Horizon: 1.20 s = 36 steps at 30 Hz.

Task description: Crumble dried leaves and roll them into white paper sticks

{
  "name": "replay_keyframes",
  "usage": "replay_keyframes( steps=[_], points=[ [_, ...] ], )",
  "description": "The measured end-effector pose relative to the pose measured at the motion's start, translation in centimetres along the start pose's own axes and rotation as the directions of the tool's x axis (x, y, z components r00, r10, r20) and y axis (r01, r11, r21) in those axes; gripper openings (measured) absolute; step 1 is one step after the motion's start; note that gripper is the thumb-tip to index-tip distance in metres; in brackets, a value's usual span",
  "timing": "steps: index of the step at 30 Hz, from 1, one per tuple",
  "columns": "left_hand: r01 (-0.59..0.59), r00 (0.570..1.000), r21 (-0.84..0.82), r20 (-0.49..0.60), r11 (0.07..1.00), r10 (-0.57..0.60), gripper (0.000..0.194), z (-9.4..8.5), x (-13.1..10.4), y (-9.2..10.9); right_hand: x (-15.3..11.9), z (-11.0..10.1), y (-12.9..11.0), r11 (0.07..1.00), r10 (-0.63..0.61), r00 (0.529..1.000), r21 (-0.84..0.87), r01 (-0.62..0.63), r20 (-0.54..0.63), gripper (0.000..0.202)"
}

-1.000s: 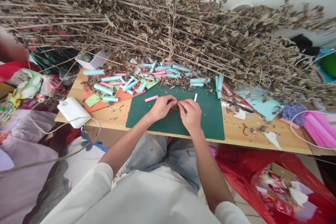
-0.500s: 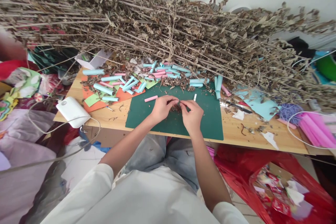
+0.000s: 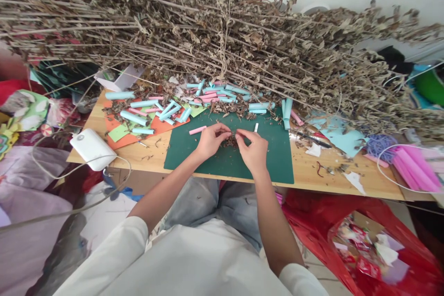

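My left hand [image 3: 212,141] and my right hand [image 3: 255,148] face each other over a green cutting mat [image 3: 187,157], thumbs and forefingers pinched. A small greyish-brown piece that looks like dried leaf shows at the fingertips; its exact shape is too small to make out. Beneath the fingers lies a little heap of crumbled dried leaves [image 3: 229,142] on the mat. A pink paper tube [image 3: 197,130] rests beside my left hand. Just beyond my right hand is a small white stick-like piece [image 3: 255,127].
Long bundles of dried stalks [image 3: 277,51] span the back. Blue paper tubes [image 3: 169,110] and pink ones lie on orange paper [image 3: 116,135]. A white power bank [image 3: 93,149] with a cable sits left. Right are a black pen [image 3: 317,141], purple string [image 3: 379,146] and a red bag [image 3: 312,217].
My fingertips have drawn slightly apart, having been together half a second ago. The whole view has shifted a little; the tubes and leaf heap lie as before.
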<state>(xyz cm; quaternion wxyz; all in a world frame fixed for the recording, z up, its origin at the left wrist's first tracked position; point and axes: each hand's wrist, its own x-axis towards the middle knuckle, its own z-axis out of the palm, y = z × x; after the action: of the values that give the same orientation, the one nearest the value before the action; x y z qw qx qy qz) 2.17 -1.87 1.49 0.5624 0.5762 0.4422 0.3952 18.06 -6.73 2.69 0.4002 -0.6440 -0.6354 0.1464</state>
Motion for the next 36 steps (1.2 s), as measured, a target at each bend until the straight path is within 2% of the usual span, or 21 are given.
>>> replay_keyframes(
  steps=[3, 9, 13, 17, 19, 21, 24, 27, 31, 36],
  points=[
    [-0.005, 1.0, -0.056, 0.03, 0.998, 0.006, 0.017, 0.1, 0.2, 0.0, 0.2, 0.2, -0.1, 0.996, -0.056, 0.998, 0.068, 0.054, 0.022, 0.02],
    [0.011, 0.997, -0.093, 0.071, 0.996, -0.004, 0.027, -0.2, 0.3, 0.0, 0.2, 0.7, 0.0, 0.997, -0.062, 0.998, 0.041, 0.063, -0.019, 0.02],
    [-0.001, 0.999, 0.034, 0.042, 0.999, 0.0, 0.025, -0.2, 0.0, -0.4, 0.1, 0.9, 0.2, 0.998, -0.054, 0.998, 0.027, 0.053, 0.022, 0.02],
    [-0.152, 0.988, 0.242, 0.038, 0.958, 0.147, 0.016, 0.0, -0.3, -0.5, -0.1, 1.2, -0.2, 0.99, -0.084, 0.996, -0.107, 0.088, 0.039, 0.018],
    [-0.208, 0.978, 0.281, 0.051, 0.937, 0.202, 0.016, 0.0, -0.3, -0.4, -0.2, 1.3, -0.7, 0.992, -0.063, 0.998, -0.104, 0.066, 0.029, 0.016],
    [-0.191, 0.981, 0.241, 0.053, 0.952, 0.184, 0.018, 0.1, -0.4, -0.2, -0.2, 1.2, -1.0, 1.0, -0.004, 1.0, -0.031, 0.004, 0.008, 0.014],
    [-0.094, 0.995, 0.081, 0.037, 0.992, 0.091, 0.021, 0.0, -0.3, -0.3, -0.2, 0.9, -1.0, 0.994, 0.069, 0.997, 0.081, -0.067, -0.021, 0.013],
    [-0.046, 0.999, -0.021, -0.001, 0.999, 0.046, 0.023, -0.2, -0.1, -0.6, -0.2, 0.6, -0.6, 0.993, 0.032, 0.999, 0.112, -0.029, -0.025, 0.016],
    [-0.067, 0.998, 0.007, -0.022, 0.998, 0.067, 0.024, -0.3, 0.0, -0.9, -0.3, 0.5, -0.1, 1.0, -0.014, 1.0, 0.015, 0.014, 0.001, 0.017],
    [-0.081, 0.996, 0.094, -0.023, 0.992, 0.084, 0.02, 0.0, -0.3, -0.8, -0.1, 0.3, -0.8, 1.0, 0.031, 0.999, -0.004, -0.031, 0.027, 0.019]
  ],
)
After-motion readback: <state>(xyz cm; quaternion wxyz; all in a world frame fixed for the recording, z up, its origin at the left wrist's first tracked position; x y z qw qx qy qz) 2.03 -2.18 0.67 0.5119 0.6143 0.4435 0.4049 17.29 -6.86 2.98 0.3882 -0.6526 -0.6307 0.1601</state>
